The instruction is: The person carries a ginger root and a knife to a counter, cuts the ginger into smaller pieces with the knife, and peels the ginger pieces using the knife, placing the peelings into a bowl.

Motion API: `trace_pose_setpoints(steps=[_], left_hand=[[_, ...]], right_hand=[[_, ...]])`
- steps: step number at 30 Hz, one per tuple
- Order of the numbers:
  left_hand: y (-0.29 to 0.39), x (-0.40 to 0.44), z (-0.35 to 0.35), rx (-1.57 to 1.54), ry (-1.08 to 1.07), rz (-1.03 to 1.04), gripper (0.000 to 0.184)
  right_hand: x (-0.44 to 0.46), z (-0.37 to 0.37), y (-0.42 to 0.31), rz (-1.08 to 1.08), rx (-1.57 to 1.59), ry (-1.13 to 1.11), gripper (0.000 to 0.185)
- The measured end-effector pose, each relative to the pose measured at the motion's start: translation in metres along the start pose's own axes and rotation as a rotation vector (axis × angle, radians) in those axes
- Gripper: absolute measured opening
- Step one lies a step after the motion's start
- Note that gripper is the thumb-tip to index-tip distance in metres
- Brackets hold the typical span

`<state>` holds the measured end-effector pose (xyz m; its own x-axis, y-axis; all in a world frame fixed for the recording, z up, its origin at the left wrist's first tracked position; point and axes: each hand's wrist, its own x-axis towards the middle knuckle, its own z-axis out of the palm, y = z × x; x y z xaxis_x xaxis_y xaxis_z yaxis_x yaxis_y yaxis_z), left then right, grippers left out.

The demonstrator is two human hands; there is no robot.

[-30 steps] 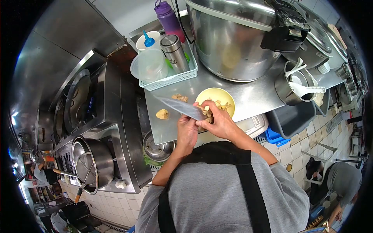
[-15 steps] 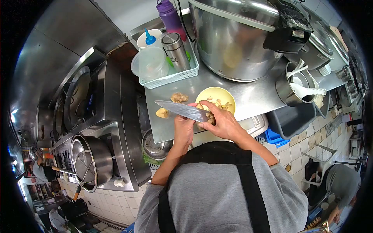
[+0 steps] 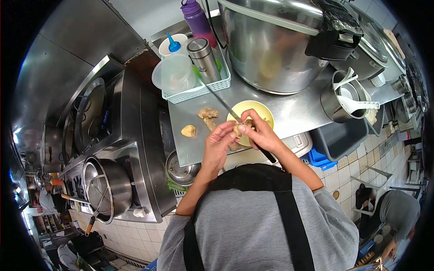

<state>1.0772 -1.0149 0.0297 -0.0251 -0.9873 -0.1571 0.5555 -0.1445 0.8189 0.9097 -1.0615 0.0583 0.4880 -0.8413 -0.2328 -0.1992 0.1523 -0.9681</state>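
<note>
Head view. Work looks partway: one pale, bare-looking lump [image 3: 188,131] lies on the counter [image 3: 192,149], left of your left hand [image 3: 218,142]; knobbly brown ginger [image 3: 208,114], skin apparently on, sits just ahead of that hand. Contents of the yellow bowl [image 3: 244,105], beneath and beyond your right hand [image 3: 263,134], are mostly hidden. Your left fingertips pinch a ginger piece [image 3: 238,131] between both hands; its long axis cannot be told. Your right hand grasps the knife [image 3: 221,100]: handle toward your apron [image 3: 251,176], long axis oblique, tip forward-left, blade nearly edge-on.
</note>
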Motion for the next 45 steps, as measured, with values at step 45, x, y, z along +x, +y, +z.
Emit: trace_pose_setpoints(steps=[45], left_hand=[[-0.006, 0.005, -0.003, -0.140, 0.188, 0.112, 0.028]], right_hand=[[-0.002, 0.018, 0.006, -0.300, -0.351, 0.048, 0.062]])
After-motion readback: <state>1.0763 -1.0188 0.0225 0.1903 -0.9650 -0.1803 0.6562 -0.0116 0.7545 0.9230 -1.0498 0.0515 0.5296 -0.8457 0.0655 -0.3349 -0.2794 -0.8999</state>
